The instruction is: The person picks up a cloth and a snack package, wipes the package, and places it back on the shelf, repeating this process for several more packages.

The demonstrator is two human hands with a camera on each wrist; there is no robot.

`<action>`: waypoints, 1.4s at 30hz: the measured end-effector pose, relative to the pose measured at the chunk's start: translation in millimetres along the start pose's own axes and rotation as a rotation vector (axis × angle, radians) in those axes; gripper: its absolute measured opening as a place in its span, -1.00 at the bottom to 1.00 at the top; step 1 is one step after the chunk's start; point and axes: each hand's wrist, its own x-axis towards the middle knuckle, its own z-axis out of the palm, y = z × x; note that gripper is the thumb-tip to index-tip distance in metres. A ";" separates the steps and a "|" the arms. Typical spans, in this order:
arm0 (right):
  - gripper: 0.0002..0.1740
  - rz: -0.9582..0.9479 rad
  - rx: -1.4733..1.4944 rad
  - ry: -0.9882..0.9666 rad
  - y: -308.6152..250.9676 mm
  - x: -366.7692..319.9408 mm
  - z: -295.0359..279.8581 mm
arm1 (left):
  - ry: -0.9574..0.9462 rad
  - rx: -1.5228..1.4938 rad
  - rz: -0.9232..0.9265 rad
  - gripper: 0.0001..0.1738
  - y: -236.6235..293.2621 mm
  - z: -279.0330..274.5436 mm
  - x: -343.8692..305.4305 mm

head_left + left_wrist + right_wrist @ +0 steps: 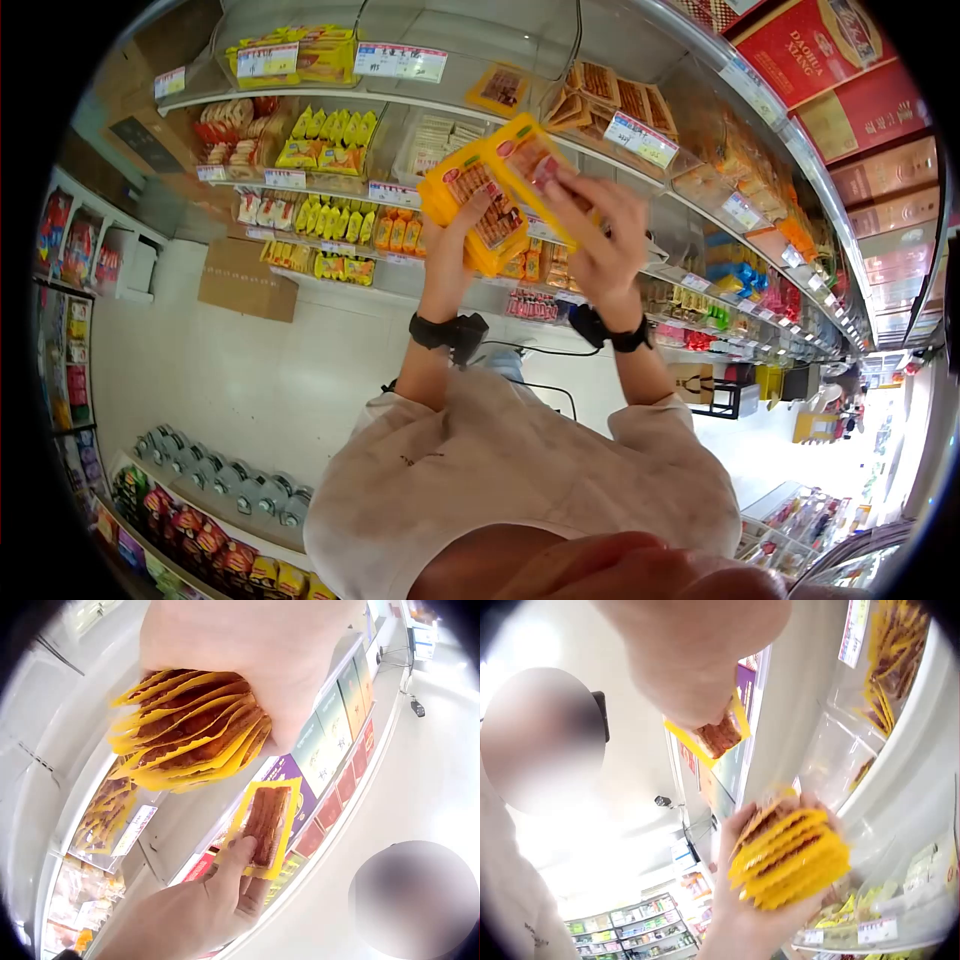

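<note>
My left hand [452, 255] grips a thick stack of flat yellow snack packets [195, 727], their wavy edges fanned out. Reddish-brown strips of food show through each clear window. Held by my right hand [612, 240], between thumb and fingers, is a single packet of the same kind [264, 825]. In the head view this packet is tilted and overlaps the stack's right side. Both hands are raised in front of a shelf. In the right wrist view my left hand [739, 900] holds the stack below my right hand.
Clear shelf bins hold a lone yellow packet [500, 88] and a pile of similar packets [625, 98]. Lower shelves carry yellow-wrapped snacks [325, 140]. Red gift boxes [815, 45] stand at upper right. A cardboard box [248, 280] sits on the floor.
</note>
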 end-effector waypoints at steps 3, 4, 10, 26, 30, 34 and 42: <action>-0.51 0.064 0.022 -0.071 -14.5 -11.3 4.9 | -0.066 -0.026 -0.013 -0.42 -5.1 -4.7 2.4; -0.50 0.096 0.030 -0.090 -16.8 -14.7 5.1 | -0.090 -0.033 -0.015 -0.41 -7.8 -7.7 2.7; -0.42 0.116 0.058 -0.125 -21.9 -31.3 7.7 | -0.078 -0.064 -0.034 -0.39 -18.6 -13.5 0.0; -0.43 0.161 0.100 -0.141 -24.1 -32.2 -1.0 | -0.202 -0.059 -0.025 -0.36 -24.6 -1.1 4.6; -0.39 0.329 0.271 -0.194 -28.1 -29.3 4.5 | -0.164 0.003 0.008 -0.46 -26.7 5.2 9.9; -0.21 0.439 0.417 -0.246 -29.2 -32.7 13.7 | -0.053 0.085 0.043 -0.58 -25.2 13.4 13.3; 0.00 0.550 0.298 -0.304 -36.9 -31.3 33.4 | -0.089 0.011 -0.066 -0.39 -16.3 6.4 17.3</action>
